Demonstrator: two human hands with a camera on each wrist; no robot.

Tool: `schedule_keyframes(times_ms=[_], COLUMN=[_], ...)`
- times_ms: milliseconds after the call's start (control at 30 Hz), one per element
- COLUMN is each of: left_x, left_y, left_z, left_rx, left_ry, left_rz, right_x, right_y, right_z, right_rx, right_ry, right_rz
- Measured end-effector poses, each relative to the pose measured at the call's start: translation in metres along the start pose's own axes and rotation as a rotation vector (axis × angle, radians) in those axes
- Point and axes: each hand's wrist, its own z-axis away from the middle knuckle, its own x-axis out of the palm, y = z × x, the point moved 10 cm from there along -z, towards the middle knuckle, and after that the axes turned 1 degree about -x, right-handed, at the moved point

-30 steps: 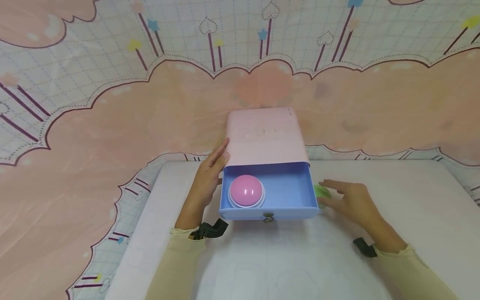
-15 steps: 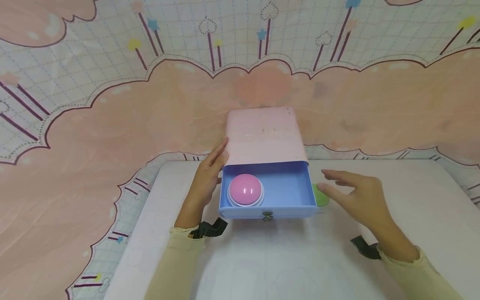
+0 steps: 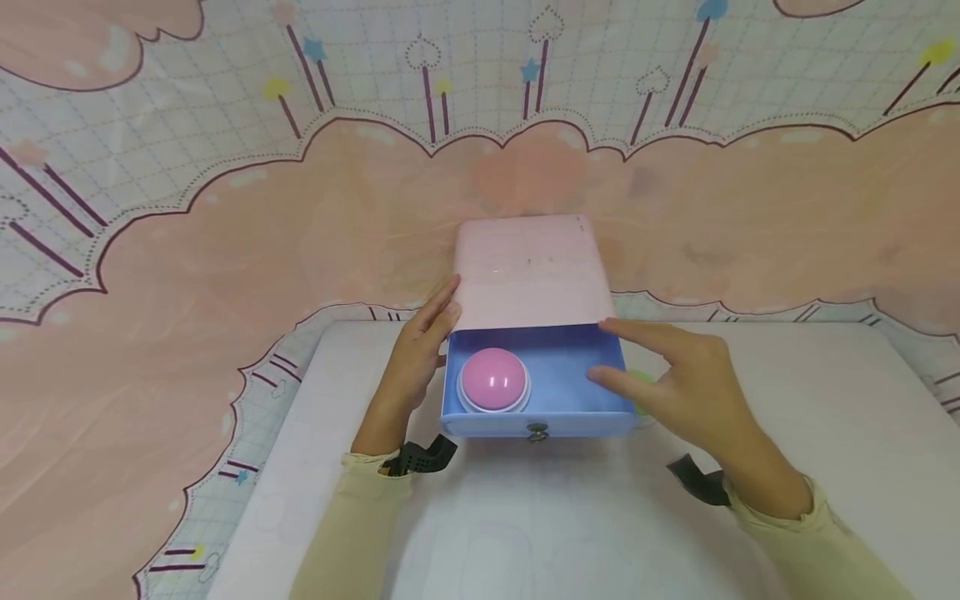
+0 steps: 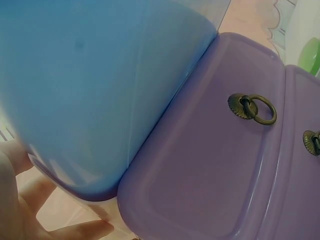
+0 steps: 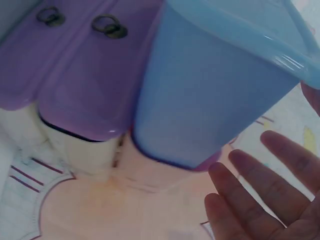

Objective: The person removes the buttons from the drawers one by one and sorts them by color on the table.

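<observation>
while the left grip [image 3: 418,354] rests straight-fingered against the pink box [image 3: 532,275], the right grip [image 3: 690,383] is spread wide at the drawer [image 3: 487,427].

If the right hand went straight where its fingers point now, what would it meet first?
The right hand would probably meet the pink drawer cabinet at its front right corner, though depth and contact are unclear.

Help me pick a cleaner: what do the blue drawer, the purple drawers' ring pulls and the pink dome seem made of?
Blue drawer: likely glossy plastic; its edge catches bright streaks.
Ring pulls: probably metal; dull bronze sheen.
Pink dome: shiny, perhaps plastic; crisp highlights, but glass possible.
</observation>
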Motion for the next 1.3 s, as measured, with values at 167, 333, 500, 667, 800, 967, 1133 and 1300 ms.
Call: schedule_keyframes(times_ms=[167,333,500,667,800,967,1133,1300], left_x=[0.000,0.000,-0.001,-0.001,0.000,0.000,0.001,0.001], left_y=[-0.001,-0.001,-0.001,-0.001,-0.001,-0.002,0.000,0.000], left_z=[-0.001,-0.001,0.000,0.000,-0.001,-0.001,-0.001,-0.002], left_rx=[-0.003,-0.006,-0.012,-0.017,-0.015,-0.022,-0.012,-0.010], left_ry=[-0.003,-0.006,-0.001,-0.003,-0.009,-0.010,-0.019,-0.021], left_rz=[-0.001,0.002,0.012,0.026,0.020,0.027,0.031,0.037], right_x=[0.004,0.011,0.021,0.035,0.047,0.063,0.072,0.079], right_y=[-0.011,-0.018,-0.028,-0.038,-0.048,-0.059,-0.066,-0.073], right_z=[-0.007,-0.014,-0.021,-0.026,-0.029,-0.034,-0.038,-0.045], right_rx=[-0.019,-0.004,0.003,0.035,0.044,0.036,0.040,0.015], right_ry=[-0.014,-0.059,-0.107,-0.176,-0.225,-0.288,-0.327,-0.341], right_rz=[0.024,0.022,0.001,-0.011,-0.011,0.025,0.030,0.017])
